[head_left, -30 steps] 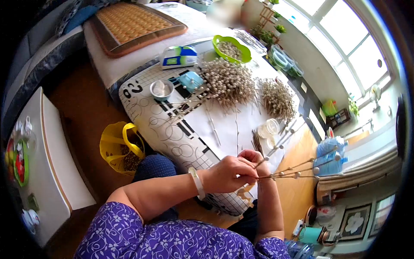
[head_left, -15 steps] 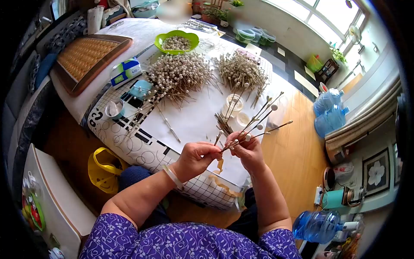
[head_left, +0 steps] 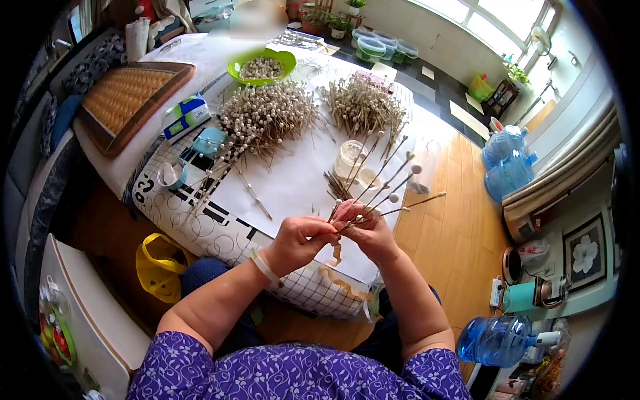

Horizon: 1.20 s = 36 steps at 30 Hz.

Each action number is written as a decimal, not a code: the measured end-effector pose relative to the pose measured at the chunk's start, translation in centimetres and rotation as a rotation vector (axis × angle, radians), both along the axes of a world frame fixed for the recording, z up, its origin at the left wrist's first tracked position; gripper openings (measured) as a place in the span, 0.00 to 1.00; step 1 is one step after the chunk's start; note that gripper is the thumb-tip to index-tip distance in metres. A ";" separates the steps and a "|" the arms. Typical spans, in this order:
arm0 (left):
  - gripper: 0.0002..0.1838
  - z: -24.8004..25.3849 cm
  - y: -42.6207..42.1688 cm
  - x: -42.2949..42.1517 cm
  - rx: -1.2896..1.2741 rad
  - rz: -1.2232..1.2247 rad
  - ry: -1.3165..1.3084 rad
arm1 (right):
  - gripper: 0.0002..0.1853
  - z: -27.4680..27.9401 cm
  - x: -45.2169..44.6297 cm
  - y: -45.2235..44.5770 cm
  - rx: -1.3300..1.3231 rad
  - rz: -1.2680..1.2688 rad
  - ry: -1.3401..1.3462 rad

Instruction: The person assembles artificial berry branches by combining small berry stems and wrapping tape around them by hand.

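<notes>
My right hand (head_left: 363, 230) is closed round the lower stems of several budded twigs (head_left: 390, 190), which fan up and to the right. Touching it, my left hand (head_left: 303, 240) pinches the stem ends, where a strip of tan tape (head_left: 336, 253) hangs down. Just beyond the hands lie a bundle of short brown sticks (head_left: 339, 185) and a clear round tub (head_left: 350, 157). Two large piles of budded stems, one on the left (head_left: 267, 117) and one on the right (head_left: 367, 107), rest on the white sheet (head_left: 293, 177). A single twig (head_left: 255, 193) lies nearer me.
A green bowl of buds (head_left: 261, 68), a tissue pack (head_left: 185, 117), a blue box (head_left: 210, 142) and a small cup (head_left: 172, 173) stand on the table's left side. A yellow bag (head_left: 160, 270) is on the floor. Water bottles (head_left: 510, 170) stand at the right.
Since the first frame the view has swung, and my hands have parted slightly with the twigs now pointing more upward. Over the last half second the hands have barely moved.
</notes>
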<state>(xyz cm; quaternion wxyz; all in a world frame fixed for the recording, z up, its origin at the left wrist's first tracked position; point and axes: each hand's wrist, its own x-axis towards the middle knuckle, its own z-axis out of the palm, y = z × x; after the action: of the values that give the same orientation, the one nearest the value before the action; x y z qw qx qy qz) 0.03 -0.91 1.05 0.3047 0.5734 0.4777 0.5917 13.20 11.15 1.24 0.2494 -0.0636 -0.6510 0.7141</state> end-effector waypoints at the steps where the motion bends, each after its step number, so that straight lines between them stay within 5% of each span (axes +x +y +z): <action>1: 0.05 0.1 0.0 0.0 0.007 -0.001 0.005 | 0.06 0.5 -0.1 -0.2 -0.060 0.014 -0.016; 11: 0.05 0.3 0.0 0.4 0.061 0.041 0.224 | 0.04 1.3 0.0 0.6 -0.263 -0.325 -0.063; 36: 0.03 0.0 0.2 0.8 0.142 -0.007 0.297 | 0.09 1.7 0.3 0.5 -0.114 -0.089 -0.252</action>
<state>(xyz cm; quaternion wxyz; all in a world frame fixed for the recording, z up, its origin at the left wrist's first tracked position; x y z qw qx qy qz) 0.83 -0.73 1.07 0.1916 0.6763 0.4724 0.5317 13.54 11.65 2.99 0.1931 -0.1956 -0.6321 0.7245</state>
